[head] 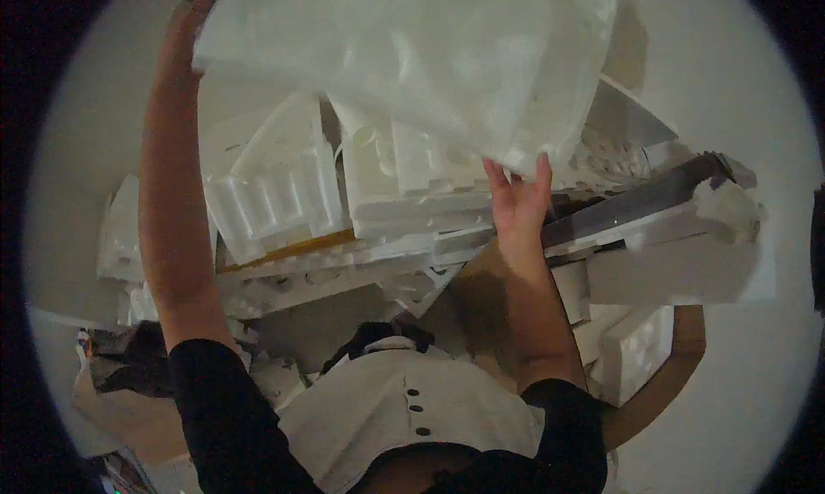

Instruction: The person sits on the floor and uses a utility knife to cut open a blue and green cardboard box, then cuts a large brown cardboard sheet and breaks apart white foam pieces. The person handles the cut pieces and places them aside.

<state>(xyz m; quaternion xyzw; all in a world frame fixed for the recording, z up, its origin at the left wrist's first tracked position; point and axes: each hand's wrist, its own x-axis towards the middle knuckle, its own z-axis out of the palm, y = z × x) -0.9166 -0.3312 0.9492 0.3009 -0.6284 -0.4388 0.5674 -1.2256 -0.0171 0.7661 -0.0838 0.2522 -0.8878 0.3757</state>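
A large translucent white plastic sheet or bag [412, 49] is held up in front of me and fills the upper middle of the view. My right hand [519, 204] pinches its lower corner between thumb and fingers. Raised at the upper left, my left hand [205, 4] is at the sheet's left edge; its fingers are cut off or hidden, so its grip does not show. Below and behind the sheet lie white moulded foam pieces [419, 210], and a ribbed white foam piece [277, 197] leans at their left.
A long dark strip [631, 201] slants across the pile at right, with a crumpled pale wad [728, 207] on its end. Nearby stand a white foam block [638, 352] and a brown cardboard piece [670, 378]. Cardboard [129, 410] and dark material [135, 359] lie at lower left.
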